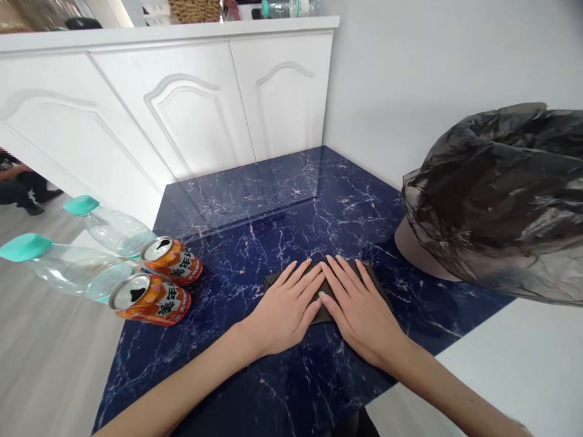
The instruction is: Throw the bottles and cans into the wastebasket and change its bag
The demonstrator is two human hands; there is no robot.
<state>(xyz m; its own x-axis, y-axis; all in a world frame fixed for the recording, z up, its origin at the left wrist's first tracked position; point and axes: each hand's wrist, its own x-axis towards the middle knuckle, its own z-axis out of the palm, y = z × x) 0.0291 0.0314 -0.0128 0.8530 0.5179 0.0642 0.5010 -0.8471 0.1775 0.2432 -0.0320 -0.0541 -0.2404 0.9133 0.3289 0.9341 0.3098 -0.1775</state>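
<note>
Pressing down side by side, the left hand [283,312] and right hand [357,312] lie flat on a dark sheet [324,314] on the blue table [264,388], near its front edge. Their fingers are straight and fairly close together, gripping nothing; the index fingertips meet over the sheet, and the thumbs point inward. Only the sheet's corners and a strip between the thumbs show. It looks folded, light and limp, perhaps plastic or cloth, so I would expect it to slide on the glossy top and to crease rather than break. The bare corners beyond the fingers seem the best places to pinch, with one palm keeping the rest down.

Well to the left stand two opened orange cans [157,298], close together, and just past them two clear bottles [75,267] with green caps, at the table's edge. A wide leftward sweep could knock these. To the right, a pale tub [412,252] draped in a black bag [501,200] limits elbow room. Farther back are the white cabinet [195,121], a basket [195,11] on top, and, far left, part of a seated person [22,185].
</note>
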